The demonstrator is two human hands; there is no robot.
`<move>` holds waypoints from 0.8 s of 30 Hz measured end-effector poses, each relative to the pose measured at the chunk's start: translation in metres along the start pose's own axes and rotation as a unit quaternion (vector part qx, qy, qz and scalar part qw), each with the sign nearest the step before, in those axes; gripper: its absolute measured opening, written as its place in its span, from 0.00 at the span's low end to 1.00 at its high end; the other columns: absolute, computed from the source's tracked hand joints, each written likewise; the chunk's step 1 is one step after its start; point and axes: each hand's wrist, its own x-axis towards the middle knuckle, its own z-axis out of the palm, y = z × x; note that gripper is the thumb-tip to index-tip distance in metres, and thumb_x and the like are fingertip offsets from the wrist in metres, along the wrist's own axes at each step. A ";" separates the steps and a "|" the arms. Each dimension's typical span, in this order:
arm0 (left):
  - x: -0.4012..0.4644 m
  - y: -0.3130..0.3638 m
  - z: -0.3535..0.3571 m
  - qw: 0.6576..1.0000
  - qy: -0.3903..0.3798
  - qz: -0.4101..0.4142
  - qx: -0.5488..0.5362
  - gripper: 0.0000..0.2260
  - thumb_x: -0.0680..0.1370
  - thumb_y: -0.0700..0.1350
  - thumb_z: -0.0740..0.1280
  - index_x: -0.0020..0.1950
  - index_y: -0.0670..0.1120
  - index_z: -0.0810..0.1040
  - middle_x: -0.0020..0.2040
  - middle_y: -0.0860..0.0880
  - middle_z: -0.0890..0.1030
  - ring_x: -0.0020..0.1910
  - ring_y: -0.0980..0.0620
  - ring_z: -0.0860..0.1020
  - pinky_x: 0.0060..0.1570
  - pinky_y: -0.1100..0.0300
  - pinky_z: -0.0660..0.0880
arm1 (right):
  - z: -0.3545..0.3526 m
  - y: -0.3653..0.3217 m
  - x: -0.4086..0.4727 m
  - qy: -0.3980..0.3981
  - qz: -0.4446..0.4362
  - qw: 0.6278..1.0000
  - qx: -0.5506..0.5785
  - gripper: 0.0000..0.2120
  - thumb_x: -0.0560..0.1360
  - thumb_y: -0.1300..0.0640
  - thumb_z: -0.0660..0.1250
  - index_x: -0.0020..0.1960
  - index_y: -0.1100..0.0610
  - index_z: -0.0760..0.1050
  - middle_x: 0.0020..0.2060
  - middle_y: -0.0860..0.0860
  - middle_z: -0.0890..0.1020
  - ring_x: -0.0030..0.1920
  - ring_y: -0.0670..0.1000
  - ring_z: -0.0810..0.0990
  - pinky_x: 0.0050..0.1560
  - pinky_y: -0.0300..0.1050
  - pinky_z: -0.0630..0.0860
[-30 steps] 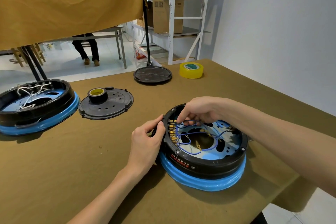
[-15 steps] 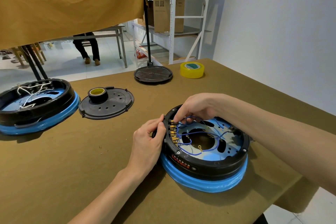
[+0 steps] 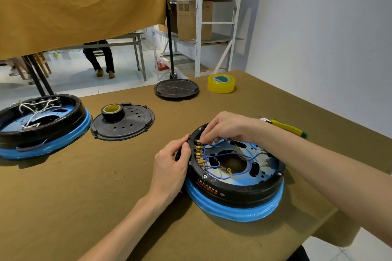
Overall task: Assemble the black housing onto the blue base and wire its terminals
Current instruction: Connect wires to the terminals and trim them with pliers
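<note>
Since half a second ago a yellow-handled tool [image 3: 285, 126] has come into view behind the right forearm, while both hands hold their places. Two blue-based black housings, two loose black perforated discs and two tape rolls lie on the olive-brown cloth table [image 3: 84, 197]. On the near round black plastic housing [image 3: 244, 192], seated on its blue base [image 3: 233, 211], the left hand [image 3: 171, 167] grips the rim beside the brass terminals [image 3: 199, 154], and the right hand [image 3: 227, 127] arches over them, fingers curled, pinching a thin blue wire [image 3: 214, 145].

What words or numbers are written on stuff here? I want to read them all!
None can be read.
Red markings on the black housing side: too blurred.
Printed labels on the cardboard box on the shelf: too small.
Green label inside the yellow tape roll: no readable letters.
</note>
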 end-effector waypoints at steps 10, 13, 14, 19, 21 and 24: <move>0.019 0.017 0.006 0.984 -0.045 -0.136 -0.101 0.09 0.78 0.48 0.73 0.58 0.55 0.81 0.51 0.55 0.86 0.49 0.60 0.84 0.41 0.67 0.80 | -0.066 0.098 0.005 0.372 0.055 0.919 -0.123 0.16 0.80 0.46 0.67 0.62 0.55 0.79 0.60 0.56 0.82 0.62 0.58 0.79 0.67 0.56 0.73; 0.022 0.017 0.011 0.978 -0.035 -0.168 -0.118 0.08 0.78 0.46 0.73 0.57 0.53 0.82 0.50 0.52 0.87 0.47 0.55 0.85 0.41 0.63 0.79 | -0.076 0.139 0.010 0.277 0.215 0.915 -0.197 0.40 0.75 0.29 0.64 0.74 0.57 0.67 0.72 0.62 0.70 0.72 0.65 0.69 0.71 0.62 0.64; 0.022 0.016 0.012 0.978 -0.028 -0.168 -0.122 0.08 0.79 0.46 0.72 0.57 0.53 0.82 0.50 0.51 0.87 0.48 0.53 0.86 0.43 0.61 0.80 | -0.078 0.147 0.012 0.255 0.232 0.914 -0.214 0.43 0.74 0.26 0.63 0.75 0.57 0.66 0.74 0.62 0.68 0.73 0.65 0.68 0.71 0.63 0.64; 0.018 0.013 0.015 0.980 -0.013 -0.155 -0.128 0.06 0.80 0.45 0.71 0.56 0.52 0.82 0.48 0.51 0.87 0.49 0.51 0.85 0.46 0.57 0.80 | -0.073 0.157 0.021 0.280 0.200 0.884 -0.317 0.30 0.82 0.38 0.58 0.70 0.61 0.71 0.69 0.63 0.70 0.68 0.65 0.70 0.67 0.64 0.69; 0.018 0.012 0.013 0.981 -0.011 -0.149 -0.127 0.06 0.80 0.45 0.71 0.56 0.52 0.82 0.49 0.51 0.87 0.50 0.51 0.85 0.48 0.56 0.80 | -0.067 0.152 0.018 0.303 0.179 0.875 -0.333 0.27 0.84 0.41 0.54 0.68 0.63 0.71 0.66 0.63 0.72 0.65 0.65 0.72 0.65 0.62 0.71; 0.018 0.012 0.013 0.983 -0.013 -0.140 -0.114 0.06 0.80 0.46 0.71 0.56 0.54 0.82 0.50 0.52 0.86 0.51 0.51 0.84 0.51 0.53 0.81 | -0.069 0.132 0.004 0.355 0.117 0.891 -0.256 0.25 0.85 0.42 0.50 0.58 0.63 0.73 0.55 0.62 0.75 0.52 0.63 0.78 0.55 0.57 0.77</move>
